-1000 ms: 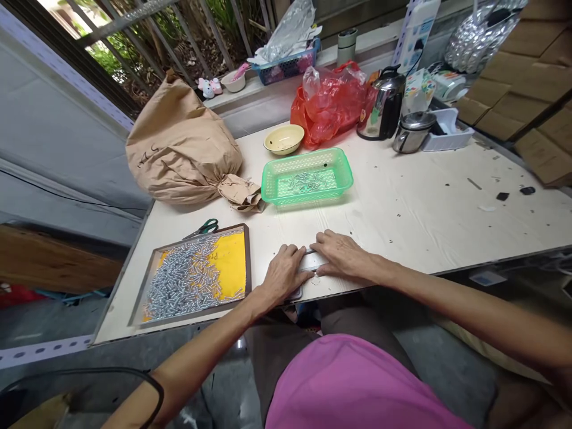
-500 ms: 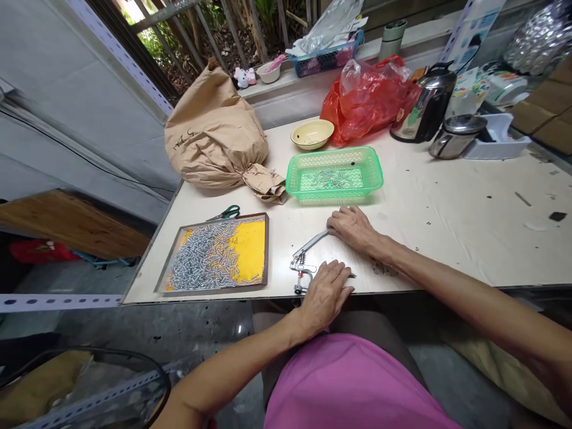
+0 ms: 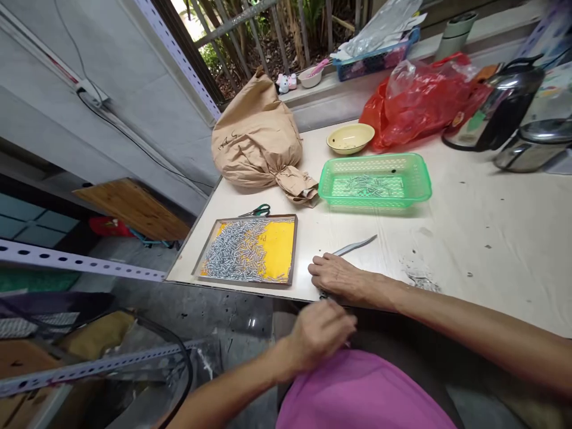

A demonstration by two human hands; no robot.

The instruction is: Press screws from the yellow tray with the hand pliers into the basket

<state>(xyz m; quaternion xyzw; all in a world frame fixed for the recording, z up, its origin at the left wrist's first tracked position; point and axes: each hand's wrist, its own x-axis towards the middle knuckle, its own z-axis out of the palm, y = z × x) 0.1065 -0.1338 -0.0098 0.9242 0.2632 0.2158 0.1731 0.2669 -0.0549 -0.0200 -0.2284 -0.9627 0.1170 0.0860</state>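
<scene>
My right hand (image 3: 337, 279) lies over the body of a grey metal hand tool at the table's front edge, fingers curled round it. Only the tool's long lever handle (image 3: 355, 245) shows clearly, pointing up and to the right; the spring and jaw are covered. Closer to me, just off the table edge, is my left hand (image 3: 318, 333), bent and blurred by motion, so I cannot tell what its fingers hold. Left of the hands, a shallow tray (image 3: 293, 250) holds many small silvery metal pins (image 3: 235, 250) over a yellow sheet.
Beyond the hands stands a green plastic basket (image 3: 375, 201) with some metal pins. Around it are a tied brown bag (image 3: 259, 143), a cream bowl (image 3: 351, 138), a red plastic bag (image 3: 415, 107) and a kettle (image 3: 500, 107). Green-handled scissors (image 3: 261, 210) lie behind the tray.
My right hand has left the lever's end and come down onto the tool's body. My left hand has pulled back off the tool toward me. The view has swung left.
</scene>
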